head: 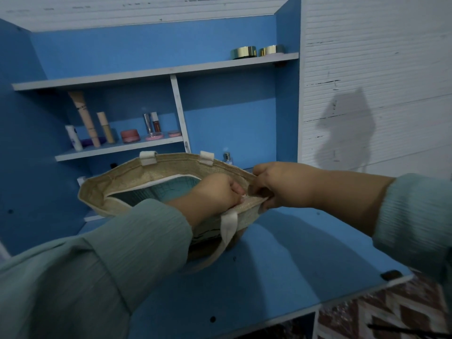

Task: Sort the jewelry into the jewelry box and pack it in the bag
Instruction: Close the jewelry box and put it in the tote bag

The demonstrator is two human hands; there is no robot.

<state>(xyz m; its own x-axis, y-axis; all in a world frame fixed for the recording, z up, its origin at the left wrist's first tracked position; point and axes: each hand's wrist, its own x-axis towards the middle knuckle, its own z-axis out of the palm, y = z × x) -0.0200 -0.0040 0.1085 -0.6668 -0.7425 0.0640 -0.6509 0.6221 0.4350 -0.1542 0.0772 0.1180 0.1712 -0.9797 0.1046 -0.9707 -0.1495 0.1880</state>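
My left hand (pixel 215 192) and right hand (pixel 274 185) both pinch the near rim of the bag (pixel 156 167) standing on the desk (pixel 281 253); jewelry box unseen, maybe inside; an uneven tug could tip it.

Blue desk (pixel 281 253) under woven bag (pixel 117 184)

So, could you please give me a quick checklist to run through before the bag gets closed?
1. Left hand grips the near rim: ok.
2. Right hand pinches the rim at the right end: ok.
3. Bag mouth open: ok.
4. Jewelry box inside: cannot tell, only a teal lining or object shows.
5. Bag rests on the blue desk: ok.
6. Near handle hangs outside, clear of the opening: ok.
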